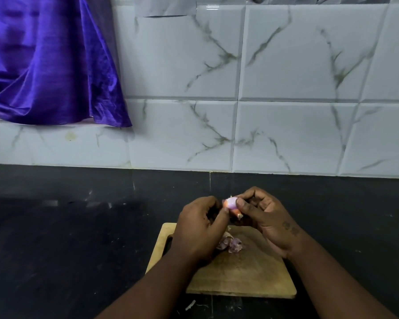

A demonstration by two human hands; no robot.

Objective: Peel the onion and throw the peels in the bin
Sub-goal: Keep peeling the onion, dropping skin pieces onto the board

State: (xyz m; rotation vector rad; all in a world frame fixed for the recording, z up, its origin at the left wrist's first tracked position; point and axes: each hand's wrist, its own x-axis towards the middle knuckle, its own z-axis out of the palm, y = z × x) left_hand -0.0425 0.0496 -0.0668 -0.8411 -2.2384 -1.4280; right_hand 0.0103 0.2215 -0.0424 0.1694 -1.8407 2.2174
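Note:
A small pink-purple onion (231, 203) is held between both hands above the far edge of a wooden cutting board (244, 279). My left hand (200, 229) pinches its left side, fingers curled. My right hand (260, 212) grips it from the right, thumb pressed on the shiny bare surface. A strip of skin (237, 214) hangs below the onion. Loose purple peels (231, 244) lie on the board under the hands. No bin is in view.
The board lies on a black stone counter (78, 238) against a white marbled tile wall (286, 88). A purple cloth (48, 61) hangs at the upper left. A pale peel scrap (190, 305) lies on the counter in front of the board.

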